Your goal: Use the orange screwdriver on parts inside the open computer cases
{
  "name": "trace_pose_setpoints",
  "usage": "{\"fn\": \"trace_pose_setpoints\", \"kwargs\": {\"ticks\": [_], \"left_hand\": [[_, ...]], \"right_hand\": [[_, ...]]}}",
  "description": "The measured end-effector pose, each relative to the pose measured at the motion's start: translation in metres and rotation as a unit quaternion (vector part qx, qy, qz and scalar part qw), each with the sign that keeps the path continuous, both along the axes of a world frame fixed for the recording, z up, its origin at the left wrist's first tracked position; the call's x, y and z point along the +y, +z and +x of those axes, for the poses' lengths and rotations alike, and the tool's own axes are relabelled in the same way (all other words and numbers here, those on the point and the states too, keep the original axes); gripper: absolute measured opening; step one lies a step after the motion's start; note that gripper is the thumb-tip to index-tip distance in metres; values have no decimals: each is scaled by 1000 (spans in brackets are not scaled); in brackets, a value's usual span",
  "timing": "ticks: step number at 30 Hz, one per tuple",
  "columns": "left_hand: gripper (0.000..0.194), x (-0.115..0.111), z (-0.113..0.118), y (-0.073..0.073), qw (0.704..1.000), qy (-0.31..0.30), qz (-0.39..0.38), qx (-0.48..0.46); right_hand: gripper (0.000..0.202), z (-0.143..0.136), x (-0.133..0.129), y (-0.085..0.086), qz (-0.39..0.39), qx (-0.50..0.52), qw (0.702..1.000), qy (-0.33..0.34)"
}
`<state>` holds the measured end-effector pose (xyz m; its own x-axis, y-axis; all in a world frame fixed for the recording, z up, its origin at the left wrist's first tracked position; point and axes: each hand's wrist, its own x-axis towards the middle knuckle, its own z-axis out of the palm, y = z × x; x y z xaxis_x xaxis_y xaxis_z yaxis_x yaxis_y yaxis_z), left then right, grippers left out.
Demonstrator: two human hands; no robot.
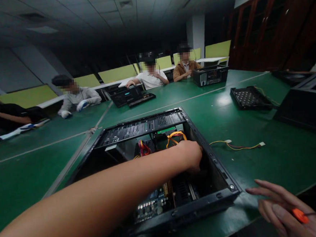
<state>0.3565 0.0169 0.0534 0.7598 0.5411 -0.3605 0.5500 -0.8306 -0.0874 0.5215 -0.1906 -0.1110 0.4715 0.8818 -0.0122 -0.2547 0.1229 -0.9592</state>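
Left hand point(191, 155) is sunk inside the open black metal computer case point(219, 186) near its right wall, fingers curled downward and hidden behind the knuckles, so what they grip, if anything, cannot be told; bare forearm crosses the case from lower left. Just beyond the hand sits a bundle of orange and yellow wires point(175, 136), with a red and yellow wire cluster point(143, 147) to its left. Below the forearm the green circuit board point(153, 204) shows inside the case. Right hand point(282, 209) is at the lower right, off the case's near corner, fingers loosely curled around the small orange-handled screwdriver point(300, 215), index finger stretched toward the case. The case lies on its side on the green table point(285, 160), close to the near edge. A loose yellow cable with white plugs point(238, 146) lies on the table just right of the case. Farther right a black perforated tray point(247, 97). Across the table several seated people work at other black cases point(210, 75).
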Motion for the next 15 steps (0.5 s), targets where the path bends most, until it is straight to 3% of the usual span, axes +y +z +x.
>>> {"fn": "trace_pose_setpoints", "kwargs": {"ticks": [3,7,11,15], "left_hand": [[47,3,-2,-1,1000,0,11,17],[50,0,-12,13,999,-7,33,-5],[51,-4,-25,33,994,-24,61,-88],[60,-6,-43,53,987,-5,24,-158]], "right_hand": [[40,0,-2,-15,8,20,1000,-1],[40,-2,-3,-27,8,35,999,9],[42,-4,-3,-27,1,28,999,20],[43,-6,-2,-24,7,25,1000,15]]}}
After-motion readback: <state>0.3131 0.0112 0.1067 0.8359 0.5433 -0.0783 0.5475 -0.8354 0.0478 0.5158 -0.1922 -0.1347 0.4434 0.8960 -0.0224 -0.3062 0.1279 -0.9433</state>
